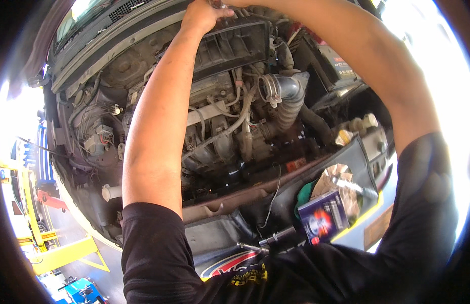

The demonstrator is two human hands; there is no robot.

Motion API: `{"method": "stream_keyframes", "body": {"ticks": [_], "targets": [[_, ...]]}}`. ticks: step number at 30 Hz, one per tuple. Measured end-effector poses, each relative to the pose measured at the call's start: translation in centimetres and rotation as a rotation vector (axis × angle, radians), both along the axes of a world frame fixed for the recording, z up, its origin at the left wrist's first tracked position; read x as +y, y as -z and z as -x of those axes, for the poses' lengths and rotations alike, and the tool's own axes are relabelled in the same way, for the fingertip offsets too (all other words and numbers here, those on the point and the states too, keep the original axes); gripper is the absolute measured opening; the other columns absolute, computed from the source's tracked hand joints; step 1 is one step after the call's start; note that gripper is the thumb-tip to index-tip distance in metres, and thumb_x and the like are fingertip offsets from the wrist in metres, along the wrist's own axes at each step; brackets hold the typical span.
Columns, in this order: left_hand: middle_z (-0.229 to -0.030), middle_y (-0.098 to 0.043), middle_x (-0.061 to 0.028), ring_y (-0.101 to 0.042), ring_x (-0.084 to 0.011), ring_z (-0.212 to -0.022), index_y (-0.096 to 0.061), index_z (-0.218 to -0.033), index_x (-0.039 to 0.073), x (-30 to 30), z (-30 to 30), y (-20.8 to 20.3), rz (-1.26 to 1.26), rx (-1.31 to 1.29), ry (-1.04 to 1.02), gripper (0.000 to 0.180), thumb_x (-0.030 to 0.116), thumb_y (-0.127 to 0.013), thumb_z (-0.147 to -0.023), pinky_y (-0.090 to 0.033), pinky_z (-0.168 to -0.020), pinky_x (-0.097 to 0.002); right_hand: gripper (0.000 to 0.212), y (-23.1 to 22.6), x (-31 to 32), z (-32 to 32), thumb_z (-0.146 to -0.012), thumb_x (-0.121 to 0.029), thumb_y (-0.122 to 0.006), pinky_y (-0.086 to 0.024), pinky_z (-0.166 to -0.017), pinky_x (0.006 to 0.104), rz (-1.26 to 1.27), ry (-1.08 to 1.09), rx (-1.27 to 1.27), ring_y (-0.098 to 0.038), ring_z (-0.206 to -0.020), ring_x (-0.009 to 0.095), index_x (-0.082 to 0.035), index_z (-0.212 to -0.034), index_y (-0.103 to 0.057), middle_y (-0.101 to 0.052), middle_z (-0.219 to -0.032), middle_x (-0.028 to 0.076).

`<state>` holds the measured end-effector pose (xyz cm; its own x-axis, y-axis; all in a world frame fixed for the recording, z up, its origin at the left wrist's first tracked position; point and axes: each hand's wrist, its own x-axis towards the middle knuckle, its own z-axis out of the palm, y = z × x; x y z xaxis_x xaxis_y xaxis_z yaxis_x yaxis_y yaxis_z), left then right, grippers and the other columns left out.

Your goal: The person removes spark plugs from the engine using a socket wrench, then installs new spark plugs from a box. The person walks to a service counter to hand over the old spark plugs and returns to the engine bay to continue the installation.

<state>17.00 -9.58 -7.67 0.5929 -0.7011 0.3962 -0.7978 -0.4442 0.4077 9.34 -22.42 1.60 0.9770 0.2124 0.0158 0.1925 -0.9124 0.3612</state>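
Both my arms reach over an open engine bay to its far side. My left hand [200, 15] is at the top edge of the picture, fingers curled on something small that I cannot make out. Only a sliver of my right hand [238, 2] shows beside it, its fingers cut off by the edge. Just below them lies a black ribbed plastic housing [235, 44]. A ribbed air intake hose [288, 104] stands right of it, its open end ringed by a metal clamp [268, 90]. Under the housing sits the dirty engine [214, 109] with hoses and wires.
A battery [336, 63] sits at the right. On the front cover [214, 235] lie a ratchet [252, 248], a metal socket [277, 236], a dark blue box [323, 217], and crumpled brown paper [350, 202] with a silvery tool. A yellow lift arm [68, 255] stands at lower left.
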Motion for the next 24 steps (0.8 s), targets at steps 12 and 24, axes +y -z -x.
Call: {"method": "stream_keyframes", "body": {"ticks": [12,24], "targets": [[-0.086,-0.072,-0.0079,-0.067,-0.0201,-0.079,-0.073,-0.096,0.005,0.7,3.2,0.4,0.382,0.089,0.061,0.021,0.023,-0.077,-0.085,-0.051,-0.073,-0.0405,0.023,1.7,-0.5,0.3,-0.082,-0.021,-0.067,-0.057,-0.078,0.0471,-0.069,-0.239,-0.248,-0.071,-0.085,0.039,0.002,-0.085,-0.070,-0.072,-0.084,0.023],[-0.100,-0.074,-0.0071,-0.067,-0.0159,-0.086,-0.078,-0.103,0.007,0.6,-0.1,0.3,0.237,0.354,0.115,0.039,0.042,-0.077,-0.086,-0.051,-0.081,-0.0317,0.023,2.6,-2.9,-0.5,-0.085,-0.021,-0.067,-0.055,-0.078,0.0482,-0.169,-0.514,-0.405,-0.071,-0.088,0.039,0.000,-0.080,-0.076,-0.073,-0.086,0.022]]}}
